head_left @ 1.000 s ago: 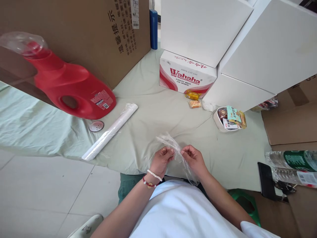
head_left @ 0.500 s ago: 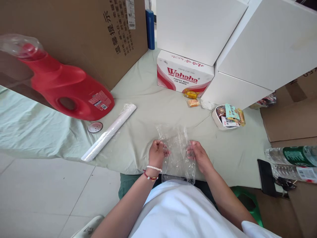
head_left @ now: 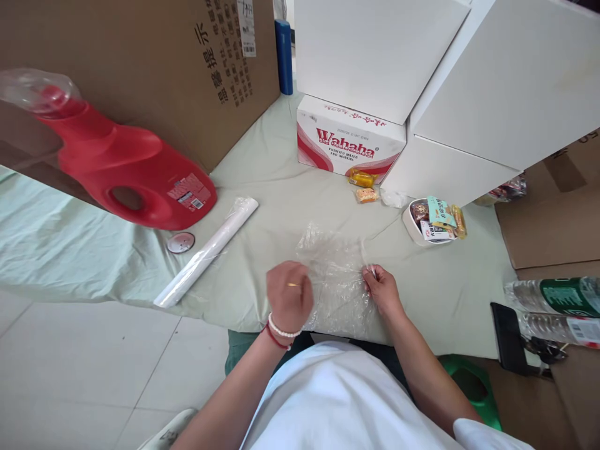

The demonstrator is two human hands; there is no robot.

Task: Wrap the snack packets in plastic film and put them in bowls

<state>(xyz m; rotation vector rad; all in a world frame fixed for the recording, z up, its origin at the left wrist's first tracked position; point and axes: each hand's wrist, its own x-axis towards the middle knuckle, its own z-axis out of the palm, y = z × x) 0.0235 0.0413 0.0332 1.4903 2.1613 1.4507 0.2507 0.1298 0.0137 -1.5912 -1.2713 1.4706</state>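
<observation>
A clear plastic bag (head_left: 340, 281), thin and wrinkled, is spread between my two hands at the front edge of the cloth-covered table. Closed with its back turned up, my left hand (head_left: 289, 295) grips the bag's left edge; its fingertips are hidden under the hand. On the other side, my right hand (head_left: 382, 289) pinches the right edge between thumb and fingers. Left of the bag lies a white roll in clear wrap (head_left: 206, 253), touched by neither hand.
A red detergent bottle (head_left: 140, 165) and a round disc (head_left: 180, 242) are at left. Wrapped snacks (head_left: 366, 195) lie before the Wahaha box (head_left: 349, 140). A white bowl of packets (head_left: 415, 230) stands right. Plastic bottles (head_left: 557, 295) and a black phone-like object (head_left: 509, 340) sit far right.
My left hand has turned over, back upward, and shifted slightly left. My right hand has moved slightly right. The bag has spread wider, and its lower end has risen onto the table.
</observation>
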